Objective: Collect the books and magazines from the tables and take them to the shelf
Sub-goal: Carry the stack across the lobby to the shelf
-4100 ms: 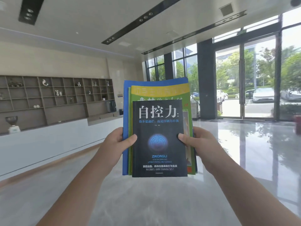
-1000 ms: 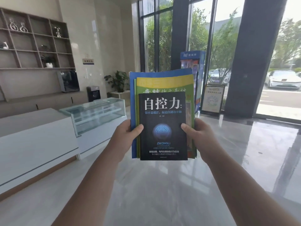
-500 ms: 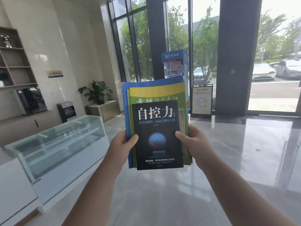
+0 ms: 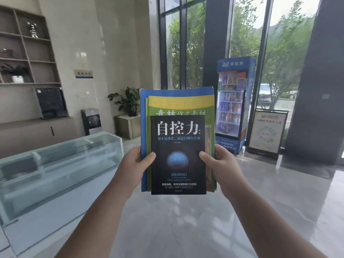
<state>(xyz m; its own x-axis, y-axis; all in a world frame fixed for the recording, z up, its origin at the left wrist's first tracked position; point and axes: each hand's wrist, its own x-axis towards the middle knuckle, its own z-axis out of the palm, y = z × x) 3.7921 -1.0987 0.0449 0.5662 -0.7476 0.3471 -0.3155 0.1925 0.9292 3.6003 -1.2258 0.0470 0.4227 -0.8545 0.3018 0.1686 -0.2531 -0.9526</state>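
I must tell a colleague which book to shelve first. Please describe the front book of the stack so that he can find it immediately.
Both hands, left hand and right hand, hold a stack in front of the tall windows. The front book is the smallest, black, with white characters, a glowing blue emblem and the word ZIKONGLI. The green and yellow magazine and blue magazine behind it are larger.

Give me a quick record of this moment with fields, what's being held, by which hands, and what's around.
held: stack of three, black book in front, green magazine behind it, blue magazine at the back
left hand: grip on stack's left edge, thumb on black cover
right hand: grip on right edge, thumb on cover
left side: glass display case, wall shelf
ahead: potted plant, vending fridge, sign stand
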